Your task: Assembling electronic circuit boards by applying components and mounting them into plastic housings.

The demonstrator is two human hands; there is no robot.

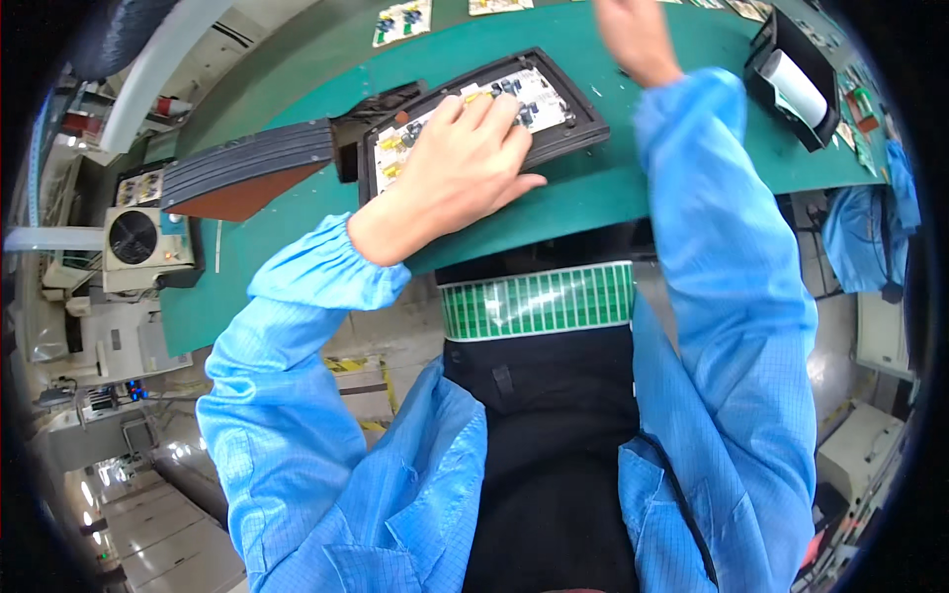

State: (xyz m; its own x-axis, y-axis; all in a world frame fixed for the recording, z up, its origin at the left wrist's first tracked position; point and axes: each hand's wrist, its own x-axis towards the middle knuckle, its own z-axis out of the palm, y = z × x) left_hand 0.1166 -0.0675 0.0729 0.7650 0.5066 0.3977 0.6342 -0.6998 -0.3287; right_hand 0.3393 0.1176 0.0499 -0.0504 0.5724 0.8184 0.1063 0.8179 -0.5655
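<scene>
A white circuit board (542, 96) with dark and yellow components lies in a black tray (583, 133) on the green-topped table. My left hand (457, 163) rests palm down over the board's near side, its fingers spread across the components and its thumb stretched out to the right. Part of the board is hidden beneath it. Farther off to the right, my right hand (638, 40) reaches over the table at the picture's upper edge. Its fingertips are cut off there, so whether it holds anything is not visible.
A ribbed black piece with a brown face (247, 163) stands left of the tray, near a fan unit (138, 237). More circuit boards (402, 22) lie at the far side. A black bin holds a white roll (794, 87) on the right. A green label sheet (539, 301) lies before my waist.
</scene>
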